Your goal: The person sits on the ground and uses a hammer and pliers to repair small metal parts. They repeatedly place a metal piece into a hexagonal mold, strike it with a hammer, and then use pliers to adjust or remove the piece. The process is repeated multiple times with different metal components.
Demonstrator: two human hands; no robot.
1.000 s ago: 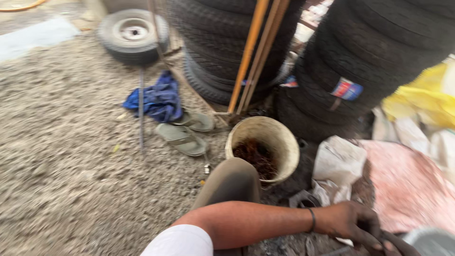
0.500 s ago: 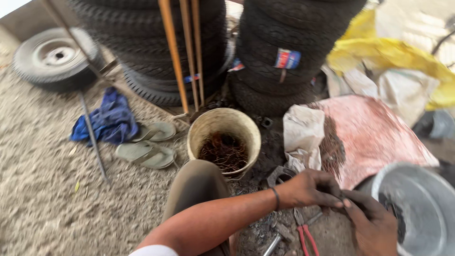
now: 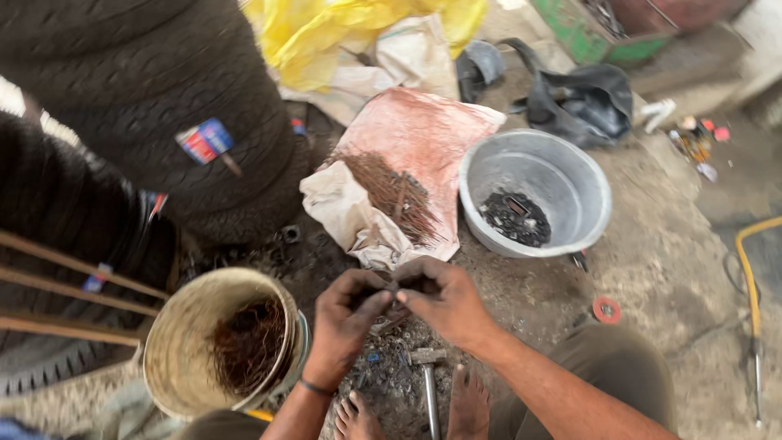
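Rusty wire piece sits pinched between both hands near the middle of the floor: left hand and right hand each have their grip pressed together on it, above a hammer, with the grey basin far right and the bucket left

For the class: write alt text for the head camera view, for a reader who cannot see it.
A seated person's left hand and right hand meet over gritty ground, pinching a small dark piece too small to identify. A hammer lies by their bare feet, a tan bucket of rusty wire stands to the left, and a grey basin and stacked tyres lie beyond.
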